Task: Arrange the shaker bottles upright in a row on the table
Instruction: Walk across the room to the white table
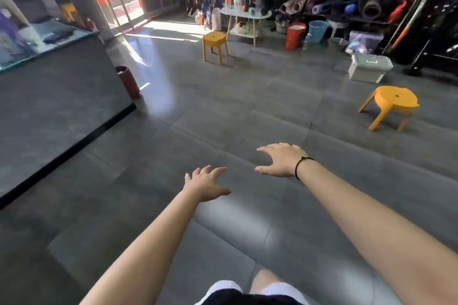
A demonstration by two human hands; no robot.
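Far across the room stands a small white oval table (260,15) with several shaker bottles (231,2) on its top, too distant to tell apart clearly. My left hand (207,184) and my right hand (281,160) are stretched out in front of me over the grey tiled floor, fingers spread, holding nothing. A thin dark bracelet circles my right wrist. Both hands are well short of the table.
A yellow stool (215,43) stands in front of the table, another yellow stool (394,106) at the right. A grey counter (62,106) fills the left. A red bin (295,35), blue basket (317,31) and lidded storage box (369,67) line the back right.
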